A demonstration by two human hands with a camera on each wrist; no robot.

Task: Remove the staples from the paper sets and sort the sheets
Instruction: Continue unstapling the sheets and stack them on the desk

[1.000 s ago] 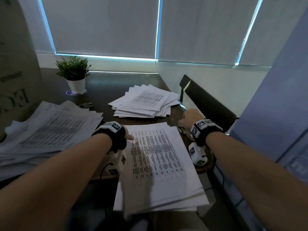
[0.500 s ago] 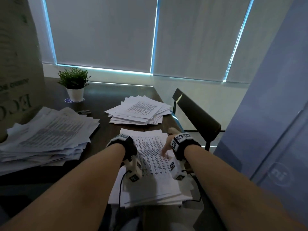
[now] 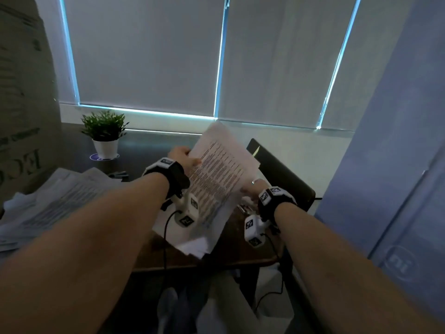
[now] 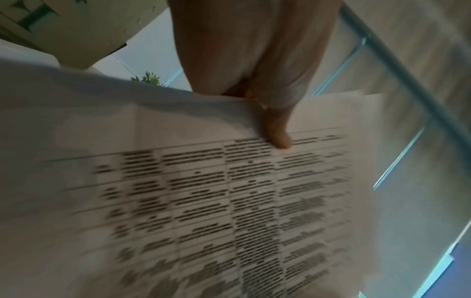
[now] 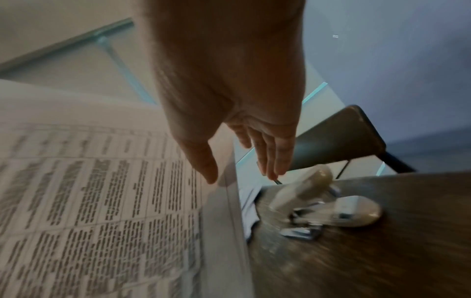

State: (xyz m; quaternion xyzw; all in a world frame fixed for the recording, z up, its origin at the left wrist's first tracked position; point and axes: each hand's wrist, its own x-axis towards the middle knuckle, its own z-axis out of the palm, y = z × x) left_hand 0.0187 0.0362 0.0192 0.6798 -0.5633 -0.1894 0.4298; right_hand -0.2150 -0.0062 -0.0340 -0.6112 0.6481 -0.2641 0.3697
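Observation:
A stapled paper set (image 3: 221, 169) printed with a table is raised off the dark table (image 3: 240, 249) and tilted upright. My left hand (image 3: 183, 156) grips its upper left edge, the thumb (image 4: 277, 129) pressed on the printed face (image 4: 229, 201). My right hand (image 3: 250, 186) hovers at the set's right edge with straight fingers (image 5: 275, 153), and the thumb lies close over the sheet's margin (image 5: 219, 201). Below that hand a pale staple remover (image 5: 323, 203) lies on the table. More white sheets (image 3: 195, 244) remain under the raised set.
A loose pile of sheets (image 3: 48, 201) covers the table's left side beside a cardboard box (image 3: 21, 104). A potted plant (image 3: 104, 136) stands at the back left, a small dark object (image 3: 118, 174) in front of it. A dark chair (image 3: 284, 174) stands right of the table.
The paper set lay flat on the table; my left hand has now lifted and tilted it up. My right hand has moved off the sheet to its right edge.

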